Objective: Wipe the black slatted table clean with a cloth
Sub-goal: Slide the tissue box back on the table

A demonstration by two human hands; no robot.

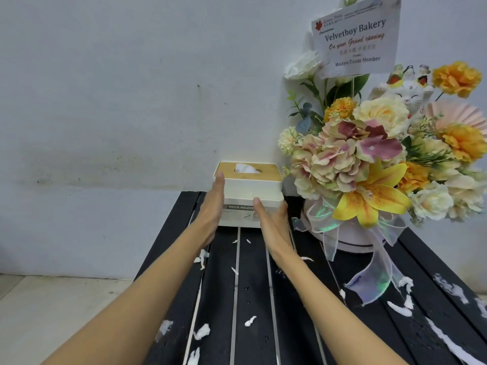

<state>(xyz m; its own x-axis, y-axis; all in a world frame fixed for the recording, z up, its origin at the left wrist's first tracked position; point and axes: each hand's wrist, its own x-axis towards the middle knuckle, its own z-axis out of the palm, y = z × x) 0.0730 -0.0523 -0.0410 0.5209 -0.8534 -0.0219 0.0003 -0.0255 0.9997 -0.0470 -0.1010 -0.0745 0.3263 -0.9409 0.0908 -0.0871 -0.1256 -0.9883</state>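
Both hands frame the tissue holder (249, 192), a white box with a wooden lid that sits at the far end of the table (253, 299), against the wall. The left hand (212, 209) lies flat along the box's left side, fingers (219, 180) straight and reaching up to the lid's edge. The right hand (274, 225) presses the box's near right corner, fingers extended rather than curled. Neither hand wraps the box; it looks squeezed between two open palms, though I cannot tell whether it has left the slats.

No cloth is in view, so the step in hand seems to be clearing the box out of the way before wiping. To do it well, press evenly from both sides and lift straight up, since the flower arrangement (369, 164) stands just right of the box and its ribbon (374, 275) trails toward the viewer from there. Set the box down off the dirty area: white scraps (201, 331) lie scattered on the slats nearer than the box, on both sides of the arms, and dragging the box would smear them
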